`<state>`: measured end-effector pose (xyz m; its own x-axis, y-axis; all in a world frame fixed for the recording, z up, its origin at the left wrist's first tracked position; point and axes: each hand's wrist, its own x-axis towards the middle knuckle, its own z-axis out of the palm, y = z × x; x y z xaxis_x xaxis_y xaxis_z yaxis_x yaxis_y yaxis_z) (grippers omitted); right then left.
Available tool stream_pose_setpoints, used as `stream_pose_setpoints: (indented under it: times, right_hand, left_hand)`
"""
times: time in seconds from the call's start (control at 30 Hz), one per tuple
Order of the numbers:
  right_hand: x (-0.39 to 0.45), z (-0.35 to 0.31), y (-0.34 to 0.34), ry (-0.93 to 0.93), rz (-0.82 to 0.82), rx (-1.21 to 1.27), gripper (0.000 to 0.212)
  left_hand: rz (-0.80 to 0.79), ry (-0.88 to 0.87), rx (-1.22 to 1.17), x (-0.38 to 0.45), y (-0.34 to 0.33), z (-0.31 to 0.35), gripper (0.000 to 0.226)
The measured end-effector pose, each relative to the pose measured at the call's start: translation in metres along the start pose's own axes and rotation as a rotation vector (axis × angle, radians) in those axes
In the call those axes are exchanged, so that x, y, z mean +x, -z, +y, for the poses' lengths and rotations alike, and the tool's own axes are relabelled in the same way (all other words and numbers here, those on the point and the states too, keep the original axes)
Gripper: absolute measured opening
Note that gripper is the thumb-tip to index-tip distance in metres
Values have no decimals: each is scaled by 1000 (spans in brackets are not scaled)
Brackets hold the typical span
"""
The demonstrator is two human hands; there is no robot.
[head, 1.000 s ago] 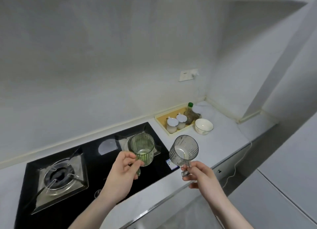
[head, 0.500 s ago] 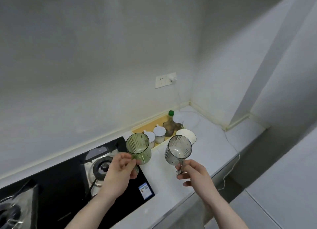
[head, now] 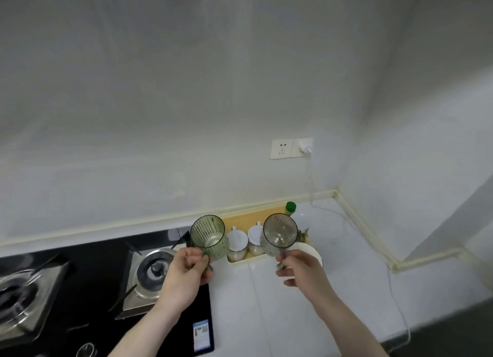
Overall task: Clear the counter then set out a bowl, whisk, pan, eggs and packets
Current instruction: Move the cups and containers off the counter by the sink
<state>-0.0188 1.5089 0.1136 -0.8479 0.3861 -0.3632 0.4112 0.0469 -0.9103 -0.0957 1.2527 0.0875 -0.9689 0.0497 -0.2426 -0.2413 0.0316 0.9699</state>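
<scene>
My left hand (head: 186,274) grips a green ribbed glass (head: 209,236) by its base, tilted so its mouth faces me, above the right edge of the stove. My right hand (head: 301,271) grips a grey ribbed glass (head: 278,235) the same way, over the white counter (head: 346,290). Behind the grey glass and my right hand a white bowl (head: 313,252) sits on the counter, mostly hidden.
A black gas stove (head: 88,276) with two burners fills the left. A yellow tray (head: 245,219) against the wall holds two white lidded jars (head: 237,243) and a green-capped bottle (head: 290,208). A white cable (head: 397,303) runs from the wall socket (head: 292,148) across the counter.
The view has swung right and dropped closer to the counter; both hands, each holding its glass, now sit nearer the tray and the bowl.
</scene>
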Motion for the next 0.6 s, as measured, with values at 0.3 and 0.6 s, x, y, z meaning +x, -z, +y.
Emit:
stream_pose_setpoints:
  times: [0.3,0.6]
  right_hand:
    - [77,-5,-9,2,5,-21,15]
    - [134,-27,-13,10,26,-181,16]
  left_hand:
    - [23,70,-51,93,-27,9,12]
    - [7,248,-95,175,-57,-1,19]
